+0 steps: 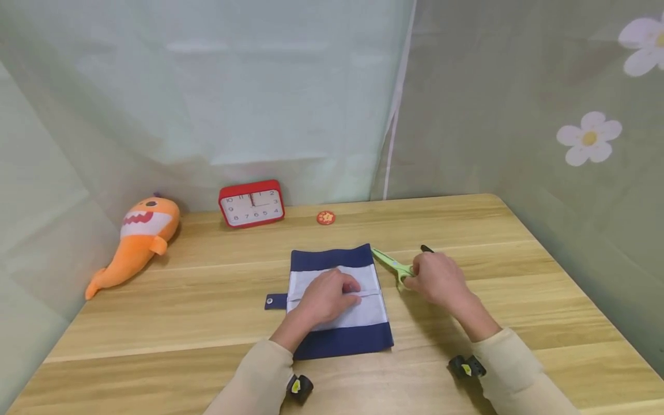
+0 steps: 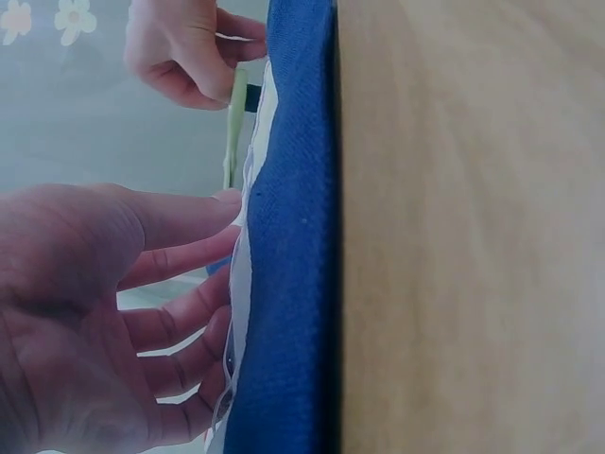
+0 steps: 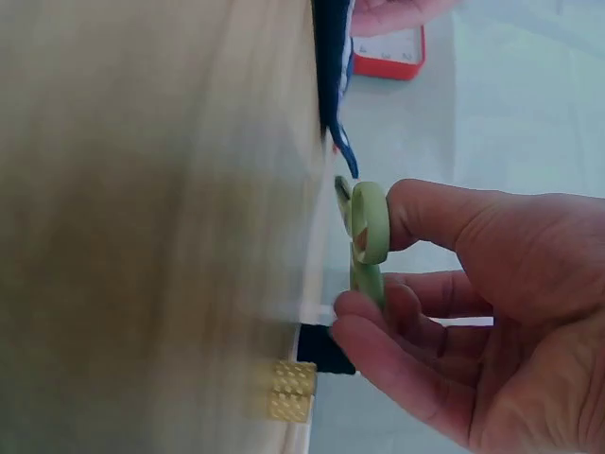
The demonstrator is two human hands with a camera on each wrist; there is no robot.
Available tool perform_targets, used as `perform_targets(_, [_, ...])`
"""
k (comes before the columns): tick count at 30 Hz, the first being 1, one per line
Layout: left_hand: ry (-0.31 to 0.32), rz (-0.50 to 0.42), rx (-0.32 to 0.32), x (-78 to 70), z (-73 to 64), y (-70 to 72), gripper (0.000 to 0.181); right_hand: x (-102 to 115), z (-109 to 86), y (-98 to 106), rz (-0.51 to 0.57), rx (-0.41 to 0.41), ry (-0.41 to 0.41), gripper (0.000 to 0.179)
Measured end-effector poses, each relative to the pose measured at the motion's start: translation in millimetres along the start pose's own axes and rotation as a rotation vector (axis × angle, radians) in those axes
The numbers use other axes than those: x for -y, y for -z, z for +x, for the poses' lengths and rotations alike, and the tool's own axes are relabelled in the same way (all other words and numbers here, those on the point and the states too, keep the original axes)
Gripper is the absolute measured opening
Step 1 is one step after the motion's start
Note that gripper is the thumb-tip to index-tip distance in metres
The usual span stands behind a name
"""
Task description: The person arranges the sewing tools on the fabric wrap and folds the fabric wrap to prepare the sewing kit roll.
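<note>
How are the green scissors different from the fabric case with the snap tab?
The scissors are pale green throughout, while the fabric case is navy with a light-coloured inner panel. The scissors are slim, with finger loops; the case is a broader, roughly rectangular piece. The scissors are held in the right hand, while the case lies spread on the table beneath the left hand.

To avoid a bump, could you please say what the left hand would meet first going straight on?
Past the fabric case beneath, the left hand would probably meet the green scissors first, though depth is unclear.
</note>
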State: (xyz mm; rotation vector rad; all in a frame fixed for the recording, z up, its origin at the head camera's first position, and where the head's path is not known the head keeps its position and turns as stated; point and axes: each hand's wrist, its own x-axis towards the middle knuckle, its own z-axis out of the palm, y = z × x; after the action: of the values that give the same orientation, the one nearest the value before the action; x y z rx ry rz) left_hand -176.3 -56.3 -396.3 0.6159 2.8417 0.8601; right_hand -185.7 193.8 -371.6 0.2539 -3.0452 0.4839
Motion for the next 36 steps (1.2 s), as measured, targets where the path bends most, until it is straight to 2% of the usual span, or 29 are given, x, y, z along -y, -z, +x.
perform_targets(5, [-0.001,-0.010,0.003,1.5,-0.9,0.2,0.016,-5,1.1,9,0.057,-0.091,0.052,0.021])
perform_targets(7, [-0.002,-0.012,0.005,2.1,-1.2,0.5,0.017,-7,1.4,12,0.107,-0.112,0.053,0.018])
perform_targets(12, [-0.002,-0.023,0.012,1.8,-2.1,1.3,0.019,-17,2.6,16,0.275,-0.130,0.025,0.020])
perform_targets(18, [-0.010,-0.029,0.009,2.4,-2.9,1.8,0.020,-27,5.1,12,0.423,-0.096,-0.004,0.006])
perform_targets(21, [-0.011,-0.029,0.005,3.2,-2.9,1.4,0.020,-27,6.1,11,0.504,-0.090,-0.017,0.015])
perform_targets(26, [-0.021,-0.025,0.001,3.5,-2.8,0.5,0.020,-28,4.9,16,0.606,-0.105,-0.063,0.051])
perform_targets(28, [-0.028,-0.018,-0.002,3.6,-3.0,0.4,0.020,-30,4.1,18,0.638,-0.098,-0.085,0.061])
perform_targets(31, [-0.030,-0.009,-0.002,3.7,-3.6,0.7,0.021,-33,4.0,20,0.670,-0.094,-0.109,0.064])
perform_targets(36, [-0.026,-0.006,0.003,2.3,-4.2,2.5,0.021,-40,7.3,21,0.723,-0.125,-0.106,0.059])
